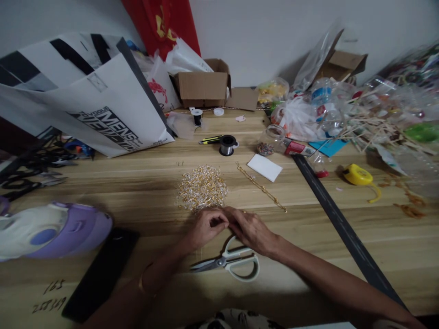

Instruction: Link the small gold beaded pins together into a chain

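Observation:
My left hand (207, 227) and my right hand (252, 228) meet at the near edge of a pile of small gold and clear beads (202, 187). Both hands have fingers pinched together, and whatever lies between the fingertips is too small to make out. Just below my hands lies a pair of scissors (219, 262) with pale handles, its blades pointing left. A gold chain (260, 186) stretches across the table to the right of the beads. Beyond the pile stands a spool of silvery wire (227, 145).
A white card (265, 167), a glass jar (270, 139) and a dark metal ruler (339, 224) lie to the right, with a yellow tape measure (357, 175). On the left are a black phone (103, 274), a purple-white device (68, 230) and a large paper bag (113, 105). Clutter fills the back right.

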